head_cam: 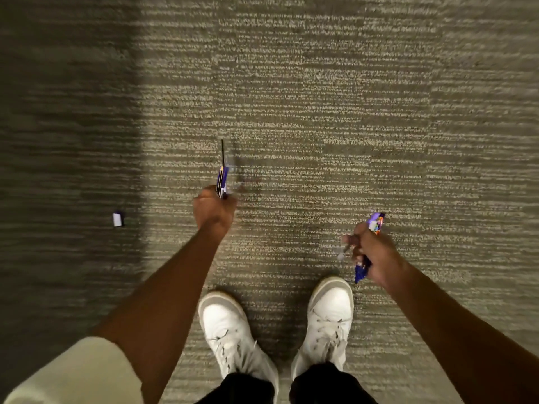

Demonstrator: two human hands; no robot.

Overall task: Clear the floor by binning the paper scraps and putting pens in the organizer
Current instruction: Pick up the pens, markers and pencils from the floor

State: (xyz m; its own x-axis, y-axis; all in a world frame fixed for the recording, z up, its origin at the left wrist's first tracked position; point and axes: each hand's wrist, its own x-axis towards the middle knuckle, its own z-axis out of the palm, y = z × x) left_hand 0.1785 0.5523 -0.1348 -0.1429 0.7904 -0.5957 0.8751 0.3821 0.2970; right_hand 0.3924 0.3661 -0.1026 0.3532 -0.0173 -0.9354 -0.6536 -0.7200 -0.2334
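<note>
I look straight down at a grey-beige carpet. My left hand (pixel 214 209) is closed around a bundle of pens and pencils (pixel 222 176), whose tips point away from me. My right hand (pixel 372 252) grips crumpled purple and colourful paper scraps (pixel 376 223), which stick out above and below the fist, along with a small clear piece by the fingers. A small white and purple scrap (pixel 117 219) lies on the carpet to the left, in the shaded part, well apart from both hands. No bin or organizer is in view.
My two white sneakers (pixel 227 330) stand on the carpet (pixel 320 112) below the hands. A darker shadow covers the left third of the floor. The picture is blurred by motion.
</note>
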